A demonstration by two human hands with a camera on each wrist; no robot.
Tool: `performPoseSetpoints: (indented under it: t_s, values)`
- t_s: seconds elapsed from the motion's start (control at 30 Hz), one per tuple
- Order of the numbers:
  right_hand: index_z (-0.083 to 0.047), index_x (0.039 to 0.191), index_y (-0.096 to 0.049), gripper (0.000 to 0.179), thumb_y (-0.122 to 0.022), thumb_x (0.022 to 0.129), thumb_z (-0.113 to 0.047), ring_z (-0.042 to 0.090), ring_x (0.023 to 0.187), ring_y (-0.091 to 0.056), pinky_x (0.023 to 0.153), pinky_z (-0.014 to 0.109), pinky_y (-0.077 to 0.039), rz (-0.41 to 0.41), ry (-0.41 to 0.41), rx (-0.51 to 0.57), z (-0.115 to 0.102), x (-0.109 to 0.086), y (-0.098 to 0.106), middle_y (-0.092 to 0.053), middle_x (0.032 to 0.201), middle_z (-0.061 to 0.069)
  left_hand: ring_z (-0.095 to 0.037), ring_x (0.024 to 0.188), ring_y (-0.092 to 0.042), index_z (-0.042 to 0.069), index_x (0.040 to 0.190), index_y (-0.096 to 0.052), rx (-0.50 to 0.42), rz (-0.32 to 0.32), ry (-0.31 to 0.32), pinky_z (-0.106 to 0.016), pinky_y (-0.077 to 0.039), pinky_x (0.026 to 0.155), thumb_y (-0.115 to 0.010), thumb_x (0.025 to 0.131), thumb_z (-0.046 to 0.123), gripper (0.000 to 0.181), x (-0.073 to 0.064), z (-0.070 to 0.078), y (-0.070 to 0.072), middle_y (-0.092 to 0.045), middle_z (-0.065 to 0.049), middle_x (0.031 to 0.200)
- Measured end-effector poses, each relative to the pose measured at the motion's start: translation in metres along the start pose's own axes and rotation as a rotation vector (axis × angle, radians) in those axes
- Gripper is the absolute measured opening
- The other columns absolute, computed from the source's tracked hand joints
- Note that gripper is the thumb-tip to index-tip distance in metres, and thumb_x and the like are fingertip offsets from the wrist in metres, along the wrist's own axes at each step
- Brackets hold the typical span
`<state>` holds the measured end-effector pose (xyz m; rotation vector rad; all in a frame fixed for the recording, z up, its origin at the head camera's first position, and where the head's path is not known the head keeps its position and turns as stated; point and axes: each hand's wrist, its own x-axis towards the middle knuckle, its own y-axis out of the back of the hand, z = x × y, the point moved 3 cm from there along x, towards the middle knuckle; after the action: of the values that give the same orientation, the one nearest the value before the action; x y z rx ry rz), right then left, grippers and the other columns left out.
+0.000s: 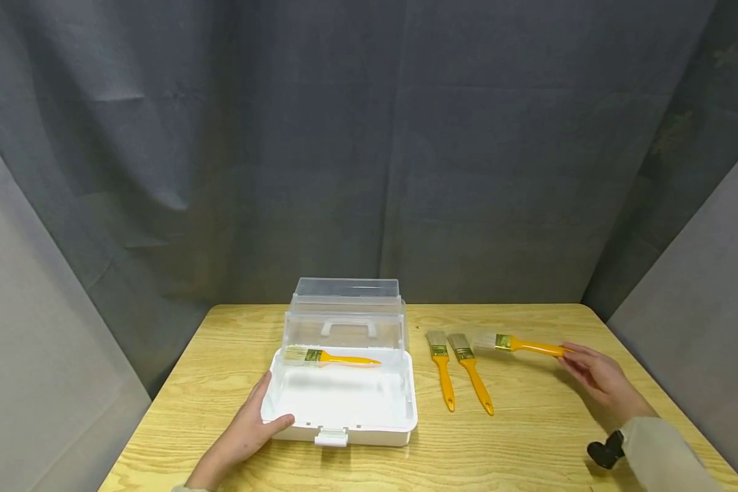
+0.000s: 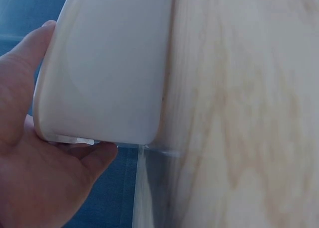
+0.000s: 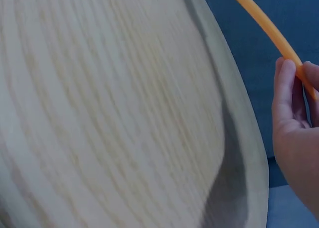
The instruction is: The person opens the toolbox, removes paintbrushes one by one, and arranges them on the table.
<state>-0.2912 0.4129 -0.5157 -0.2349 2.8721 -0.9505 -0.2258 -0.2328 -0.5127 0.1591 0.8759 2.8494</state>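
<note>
My right hand (image 1: 599,379) pinches the handle end of a paintbrush (image 1: 535,347) with a yellow handle, its pale bristles pointing left. In the right wrist view, the thumb and fingertips close on the yellow handle (image 3: 269,29). My left hand (image 1: 246,427) grips the front left corner of a white plastic box (image 1: 338,403), thumb at the front rim and fingers along the left side. The box's clear lid (image 1: 348,301) stands raised at the back. Inside the box, toward its rear, a second paintbrush (image 1: 347,360) lies crosswise, bristles to the left.
Two more paintbrushes, one (image 1: 444,376) nearer the box and one (image 1: 476,383) slanting beside it, lie on the wooden table (image 1: 516,444) with bristles away from me. A white latch (image 1: 331,437) hangs at the box's front. Grey curtains (image 1: 498,171) rise behind the table.
</note>
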Motion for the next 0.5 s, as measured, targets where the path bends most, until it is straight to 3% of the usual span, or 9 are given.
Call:
performPoseSetpoints:
  t_s: [0.3, 0.4, 0.47, 0.5]
  values:
    - [-0.015, 0.089, -0.075, 0.038, -0.047, 0.095, 0.009, 0.014, 0.089, -0.067, 0.087, 0.026, -0.050, 0.143, -0.001, -0.113, 0.008, -0.005, 0.015, -0.069, 0.095, -0.001, -0.042, 0.139, -0.012, 0.006, 0.152, -0.006, 0.008, 0.000, 0.003, -0.060, -0.014, 0.108, -0.073, 0.080, 0.045, 0.106, 0.000, -0.002, 0.000, -0.009, -0.021, 0.155]
    - [-0.011, 0.092, -0.074, 0.024, -0.057, 0.091, 0.006, 0.011, 0.084, -0.068, 0.081, 0.026, -0.052, 0.210, 0.037, -0.330, 0.012, -0.005, 0.016, -0.069, 0.090, -0.003, -0.042, 0.139, -0.012, 0.007, 0.152, -0.006, 0.005, -0.001, 0.000, -0.060, -0.014, 0.108, -0.072, 0.080, 0.045, 0.105, 0.000, -0.002, 0.000, -0.009, -0.021, 0.155]
    - [-0.001, 0.100, -0.071, 0.014, -0.064, 0.089, -0.003, 0.008, 0.080, -0.067, 0.076, 0.026, -0.054, 0.264, 0.043, -0.571, 0.015, -0.005, 0.013, -0.067, 0.087, -0.005, -0.042, 0.139, -0.012, 0.007, 0.152, -0.006, 0.004, 0.000, 0.002, -0.060, -0.014, 0.108, -0.073, 0.080, 0.045, 0.105, -0.001, -0.001, 0.000, -0.008, -0.021, 0.155]
    - [0.005, 0.104, -0.069, 0.020, -0.066, 0.089, -0.007, 0.008, 0.078, -0.067, 0.074, 0.026, -0.055, 0.280, 0.037, -0.694, 0.017, -0.005, 0.012, -0.067, 0.086, -0.004, -0.042, 0.139, -0.012, 0.007, 0.152, -0.006, 0.006, 0.000, 0.004, -0.059, -0.013, 0.108, -0.073, 0.080, 0.045, 0.106, -0.001, -0.001, 0.000, -0.008, -0.021, 0.155]
